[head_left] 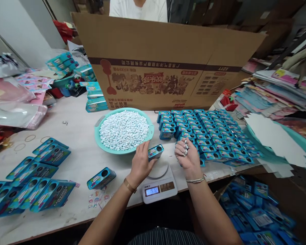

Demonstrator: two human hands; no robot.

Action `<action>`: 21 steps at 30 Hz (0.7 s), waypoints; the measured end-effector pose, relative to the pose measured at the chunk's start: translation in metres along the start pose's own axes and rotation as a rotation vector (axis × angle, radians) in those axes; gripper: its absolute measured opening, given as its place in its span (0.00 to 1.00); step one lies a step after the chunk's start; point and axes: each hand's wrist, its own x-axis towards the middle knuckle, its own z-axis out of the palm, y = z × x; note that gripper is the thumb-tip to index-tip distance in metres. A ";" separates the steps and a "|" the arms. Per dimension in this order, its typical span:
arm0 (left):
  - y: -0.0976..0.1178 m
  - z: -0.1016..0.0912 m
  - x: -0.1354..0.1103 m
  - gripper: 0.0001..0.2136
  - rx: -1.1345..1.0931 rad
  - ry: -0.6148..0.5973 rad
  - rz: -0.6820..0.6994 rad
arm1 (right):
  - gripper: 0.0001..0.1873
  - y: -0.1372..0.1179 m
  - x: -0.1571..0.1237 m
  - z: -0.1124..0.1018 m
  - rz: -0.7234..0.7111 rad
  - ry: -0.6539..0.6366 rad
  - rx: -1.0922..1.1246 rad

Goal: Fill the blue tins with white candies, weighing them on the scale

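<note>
My left hand (141,162) grips a small blue tin (155,151) with a round hole in its top, held just above a white kitchen scale (159,183) whose display is lit. My right hand (187,156) is curled beside it, holding several small white pellets (185,147) in its fingers. A teal bowl (100,126) heaped with the same white pellets sits just beyond my left hand. To the right, rows of blue tins (206,134) stand packed together on the table.
A big cardboard box flap (165,61) stands upright behind the bowl, with a person in a white shirt (138,9) beyond it. Loose blue tins (101,178) and blue cartons (30,190) lie at the left. Paper sheets (275,136) pile up at the right. A box of blue packs (255,207) sits below the table.
</note>
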 end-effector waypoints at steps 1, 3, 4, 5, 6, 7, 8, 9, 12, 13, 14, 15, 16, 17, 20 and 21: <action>-0.003 0.005 -0.001 0.29 -0.005 0.029 0.001 | 0.13 0.003 0.001 -0.003 -0.016 0.036 0.010; -0.009 0.015 -0.004 0.23 -0.042 0.086 0.032 | 0.13 0.010 0.001 -0.010 -0.069 0.142 0.030; -0.011 0.019 -0.007 0.21 -0.069 0.100 0.052 | 0.13 0.014 0.002 -0.012 -0.098 0.204 0.039; -0.011 0.022 -0.009 0.19 -0.099 0.104 0.067 | 0.12 0.018 0.002 -0.015 -0.123 0.259 0.048; -0.011 0.023 -0.011 0.17 -0.129 0.103 0.075 | 0.12 0.022 0.001 -0.018 -0.139 0.299 0.056; -0.009 0.022 -0.012 0.15 -0.156 0.104 0.077 | 0.12 0.025 0.001 -0.021 -0.141 0.320 0.063; -0.005 0.018 -0.013 0.14 -0.178 0.111 0.077 | 0.12 0.028 0.001 -0.024 -0.133 0.327 0.070; 0.000 0.011 -0.012 0.14 -0.191 0.124 0.082 | 0.12 0.030 0.001 -0.028 -0.119 0.325 0.077; 0.027 -0.025 -0.004 0.14 -0.173 0.132 0.150 | 0.11 0.038 0.001 -0.035 -0.053 0.337 0.113; 0.037 -0.039 0.000 0.15 -0.153 0.105 0.180 | 0.12 0.042 0.002 -0.036 -0.027 0.344 0.131; 0.048 -0.052 0.005 0.15 -0.123 0.065 0.211 | 0.12 0.045 0.003 -0.036 -0.003 0.350 0.152; 0.058 -0.063 0.011 0.16 -0.076 -0.004 0.235 | 0.13 0.049 0.004 -0.036 0.019 0.349 0.177; 0.065 -0.070 0.016 0.17 -0.014 -0.104 0.259 | 0.13 0.053 0.005 -0.035 0.038 0.337 0.206; 0.071 -0.073 0.020 0.17 0.061 -0.214 0.278 | 0.14 0.057 0.006 -0.033 0.055 0.319 0.237; 0.074 -0.066 0.028 0.17 0.276 -0.503 0.298 | 0.14 0.067 0.008 -0.026 0.092 0.242 0.310; 0.072 -0.062 0.029 0.18 0.317 -0.546 0.294 | 0.14 0.070 0.007 -0.024 0.101 0.221 0.322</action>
